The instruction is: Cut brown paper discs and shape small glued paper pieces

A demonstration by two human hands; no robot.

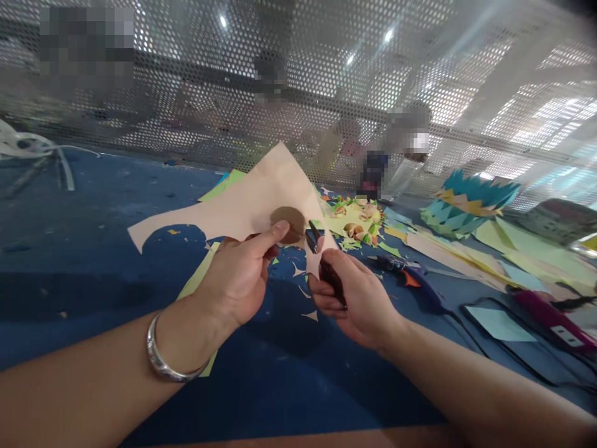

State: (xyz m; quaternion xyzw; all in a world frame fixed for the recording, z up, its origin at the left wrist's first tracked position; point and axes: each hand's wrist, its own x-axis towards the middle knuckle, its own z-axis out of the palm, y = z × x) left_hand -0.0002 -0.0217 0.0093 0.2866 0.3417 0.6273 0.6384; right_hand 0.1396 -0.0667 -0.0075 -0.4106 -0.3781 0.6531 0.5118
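Note:
My left hand (pixel 237 274), a silver bangle on its wrist, is closed on a pale cream sheet of paper (pixel 261 193). The thumb presses a round brown disc (pixel 290 219) flat against the sheet. Curved pieces are cut out of the paper's lower left edge. In my right hand (pixel 354 289) is a pair of scissors (pixel 330 277) with dark handles, the fingers wrapped round them. Their blades meet the paper just right of the disc, and a narrow strip of paper hangs beside them. The fingers partly hide the handles.
Paper scraps and a pile of cut pieces (pixel 357 218) lie behind my hands on the blue table (pixel 289 379). At right are a glue gun (pixel 415 277), its cord, a purple power strip (pixel 553 320), paper strips and a teal paper crown-like bowl (pixel 471 202). A perforated metal screen (pixel 196 81) stands behind.

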